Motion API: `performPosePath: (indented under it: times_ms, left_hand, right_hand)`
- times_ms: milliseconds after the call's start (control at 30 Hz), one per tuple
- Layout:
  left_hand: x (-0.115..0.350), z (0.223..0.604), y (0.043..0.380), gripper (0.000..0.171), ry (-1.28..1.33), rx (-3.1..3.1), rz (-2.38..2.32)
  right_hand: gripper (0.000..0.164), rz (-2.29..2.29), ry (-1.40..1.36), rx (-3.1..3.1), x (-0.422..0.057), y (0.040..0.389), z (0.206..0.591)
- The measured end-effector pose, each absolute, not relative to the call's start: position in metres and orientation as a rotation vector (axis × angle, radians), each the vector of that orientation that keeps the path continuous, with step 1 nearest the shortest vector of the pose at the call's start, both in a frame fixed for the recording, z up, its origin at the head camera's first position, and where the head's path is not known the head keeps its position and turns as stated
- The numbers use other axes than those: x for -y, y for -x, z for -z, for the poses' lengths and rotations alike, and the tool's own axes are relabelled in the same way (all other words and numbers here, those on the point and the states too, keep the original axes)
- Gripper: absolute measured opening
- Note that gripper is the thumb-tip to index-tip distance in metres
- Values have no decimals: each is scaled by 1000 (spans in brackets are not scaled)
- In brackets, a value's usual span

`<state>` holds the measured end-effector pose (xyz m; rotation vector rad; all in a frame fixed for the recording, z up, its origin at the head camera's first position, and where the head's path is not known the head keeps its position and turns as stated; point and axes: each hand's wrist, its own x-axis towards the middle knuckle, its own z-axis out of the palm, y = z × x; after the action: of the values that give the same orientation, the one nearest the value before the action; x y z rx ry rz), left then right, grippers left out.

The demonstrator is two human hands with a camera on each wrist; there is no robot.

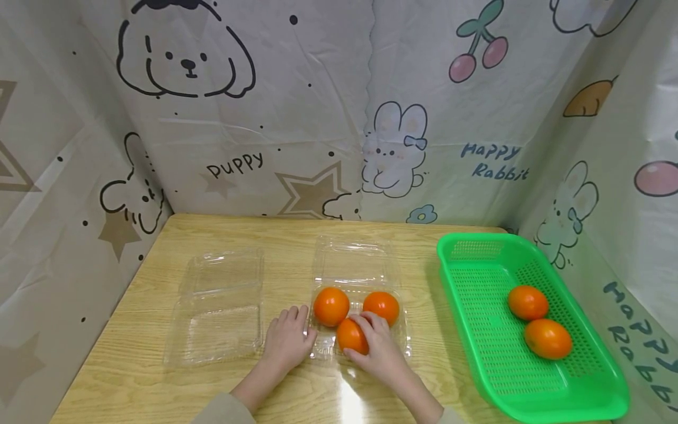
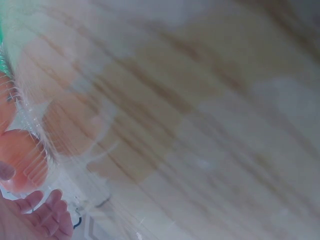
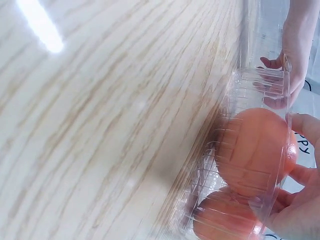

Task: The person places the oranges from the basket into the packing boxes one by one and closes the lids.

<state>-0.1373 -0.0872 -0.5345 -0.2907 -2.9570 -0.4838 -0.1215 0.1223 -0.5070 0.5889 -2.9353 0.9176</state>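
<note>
Left hand (image 1: 288, 337) relaxed, right hand (image 1: 381, 348) grasping, a lopsided release could roll the front fruit (image 1: 350, 336) against the near edge of the clear box (image 1: 406, 346).

In an open clear container (image 1: 355, 265), an orange fruit (image 1: 351, 337) is gripped at six o'clock; two fruits (image 1: 331, 307) are set at ten and two.

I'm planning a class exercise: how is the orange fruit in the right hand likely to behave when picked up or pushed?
The orange fruit would probably roll if pushed, given its rounded sides, though the clear container around it may limit that. Its shine suggests smooth, perhaps slippery skin. It seems fairly firm: no dent shows where the right hand grips it.
</note>
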Motion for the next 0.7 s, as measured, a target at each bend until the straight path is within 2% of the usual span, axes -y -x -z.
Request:
performPosePath:
  times_ms: [700]
  left_hand:
    - [87,536,138,41,288,2949,477]
  right_hand:
    - [56,-865,-628,2931,-123,122,502]
